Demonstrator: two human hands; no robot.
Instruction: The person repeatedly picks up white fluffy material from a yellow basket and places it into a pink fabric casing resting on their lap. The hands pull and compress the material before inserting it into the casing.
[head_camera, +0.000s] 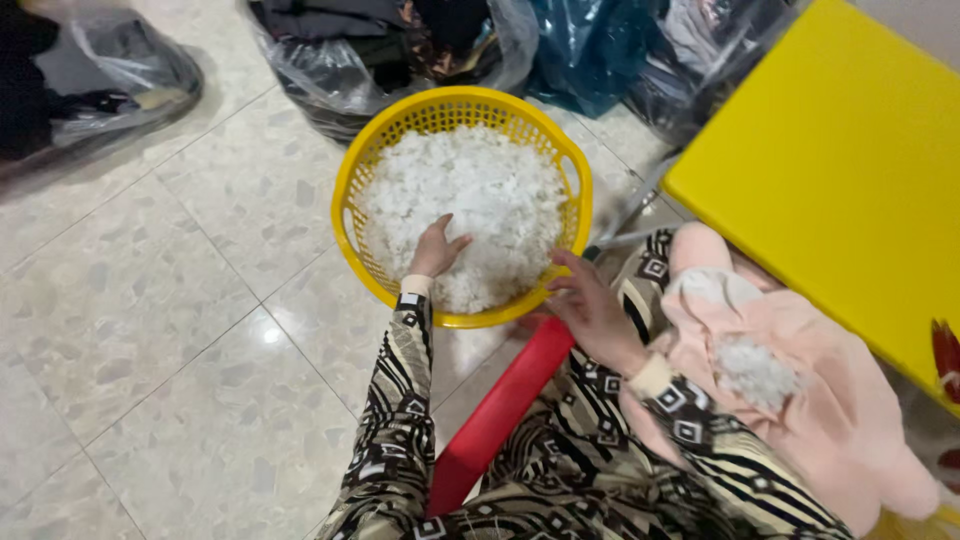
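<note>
A round yellow mesh basket (352, 195) stands on the tiled floor, heaped with white fluffy stuffing (480, 190). My left hand (436, 250) reaches into the basket and presses into the stuffing near its front rim. My right hand (592, 305) rests at the basket's front right rim, fingers spread, holding nothing. A pink fabric piece (800, 370) lies on my lap at the right, with a tuft of white stuffing (755, 372) showing in its opening. Both my sleeves carry a black and cream pattern.
A yellow tabletop (850, 170) fills the upper right. A red bar-shaped object (500, 410) lies by my knee. Clear and dark plastic bags of clothing (350, 50) crowd the floor behind the basket, another bag (110, 70) at far left.
</note>
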